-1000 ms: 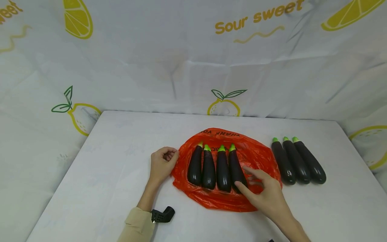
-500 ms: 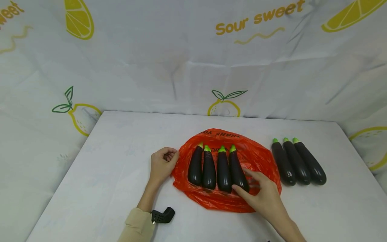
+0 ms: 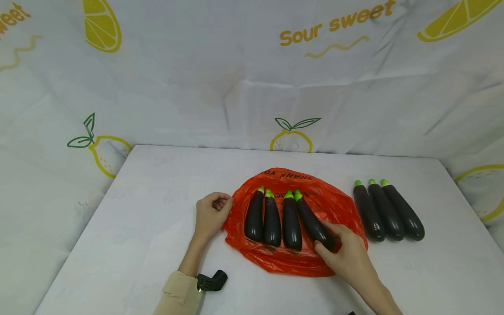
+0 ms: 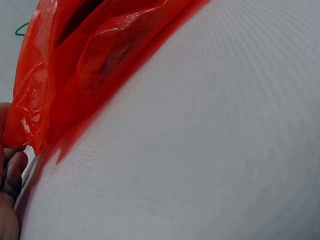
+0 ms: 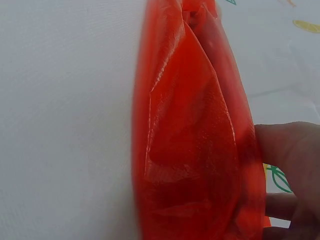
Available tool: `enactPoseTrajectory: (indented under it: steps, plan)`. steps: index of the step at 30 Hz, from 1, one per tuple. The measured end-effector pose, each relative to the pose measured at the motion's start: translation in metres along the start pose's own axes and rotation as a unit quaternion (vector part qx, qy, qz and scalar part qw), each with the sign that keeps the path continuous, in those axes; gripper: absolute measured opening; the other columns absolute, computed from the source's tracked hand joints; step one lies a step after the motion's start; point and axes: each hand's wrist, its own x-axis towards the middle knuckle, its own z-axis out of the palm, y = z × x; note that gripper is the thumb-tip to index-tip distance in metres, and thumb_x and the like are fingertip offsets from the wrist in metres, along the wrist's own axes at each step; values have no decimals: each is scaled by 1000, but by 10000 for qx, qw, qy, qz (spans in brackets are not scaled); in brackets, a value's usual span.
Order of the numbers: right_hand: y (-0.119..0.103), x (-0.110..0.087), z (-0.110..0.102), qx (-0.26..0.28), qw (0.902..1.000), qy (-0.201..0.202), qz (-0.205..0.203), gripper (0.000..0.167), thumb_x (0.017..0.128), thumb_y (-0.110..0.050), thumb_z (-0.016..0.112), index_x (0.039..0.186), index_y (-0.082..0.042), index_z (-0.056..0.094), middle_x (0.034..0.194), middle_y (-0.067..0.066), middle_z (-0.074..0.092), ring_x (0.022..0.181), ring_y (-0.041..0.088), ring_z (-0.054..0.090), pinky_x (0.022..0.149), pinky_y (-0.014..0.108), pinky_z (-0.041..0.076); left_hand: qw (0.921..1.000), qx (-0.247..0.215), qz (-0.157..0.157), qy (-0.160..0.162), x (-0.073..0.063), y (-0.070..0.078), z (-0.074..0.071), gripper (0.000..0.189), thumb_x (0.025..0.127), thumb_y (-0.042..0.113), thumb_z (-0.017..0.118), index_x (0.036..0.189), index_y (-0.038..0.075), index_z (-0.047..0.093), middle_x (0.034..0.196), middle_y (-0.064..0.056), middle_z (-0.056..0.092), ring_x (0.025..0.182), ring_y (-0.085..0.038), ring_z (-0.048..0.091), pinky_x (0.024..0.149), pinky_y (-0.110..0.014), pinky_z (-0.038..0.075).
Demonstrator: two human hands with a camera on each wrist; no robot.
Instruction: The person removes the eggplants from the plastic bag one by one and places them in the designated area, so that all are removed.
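A red plastic bag lies spread on the table with several dark eggplants on it, green ends pointing away. My left hand pinches the bag's left edge; in the left wrist view, the fingers curl beside the red film. At the bag's right side, my right hand holds the fat lower end of the rightmost eggplant, thumb on the near side and fingers on the far side. This eggplant lies slanted, its lower end apart from the neighbouring eggplant. The right wrist view shows the bag's raised side, which hides the eggplants.
Three more eggplants lie side by side on the white table, just right of the bag. Behind the table hangs a white cloth with lemon prints. A black band sits on the left wrist.
My right hand has taken hold of the rightmost eggplant and swung its lower end to the right, opening a gap beside its neighbour. The left hand has stayed at the bag's edge.
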Motion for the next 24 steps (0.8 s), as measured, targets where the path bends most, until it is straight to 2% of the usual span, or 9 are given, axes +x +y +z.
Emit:
enactPoseTrajectory:
  steps: [3,8,13,18,22,24]
  plan:
    - [0,1,0,-30,10000,-70,8,62,83,-23,82,136,3,62,127,28,66,107,39,67,84,52,62,10000,-18,17,-1,0,0,0,6,90,8,72,86,4,75,72,-8,67,64,-12,54,59,-18,47]
    - [0,3,3,-118,9999,58,66,66,83,-34,84,134,3,63,123,27,64,105,37,64,86,53,61,10000,-24,47,3,0,-1,0,6,89,8,72,86,4,75,71,-8,66,63,-12,54,59,-18,47]
    - [0,3,5,-146,9995,297,4,61,84,-29,83,131,5,65,116,24,65,100,32,63,83,52,62,10000,7,74,23,0,-1,0,6,89,8,72,86,4,75,71,-8,67,64,-12,54,59,-18,47]
    - [2,2,4,-58,9988,461,-143,56,84,-25,83,129,4,67,112,21,67,93,27,62,75,40,62,10000,-3,83,28,1,-1,0,7,89,8,72,86,4,75,71,-8,67,63,-11,54,59,-18,48]
    - [2,1,1,-42,9979,595,-256,53,83,-24,84,127,2,69,108,17,68,90,24,61,69,25,55,10000,-13,66,17,1,-1,0,7,89,8,72,86,4,75,71,-8,66,63,-11,54,59,-18,47]
    - [2,0,-1,-42,9975,648,-293,52,82,-24,84,126,1,70,108,17,68,91,25,62,68,23,54,10000,0,48,16,1,-1,0,7,89,8,72,85,4,75,71,-8,66,63,-12,54,59,-18,47]
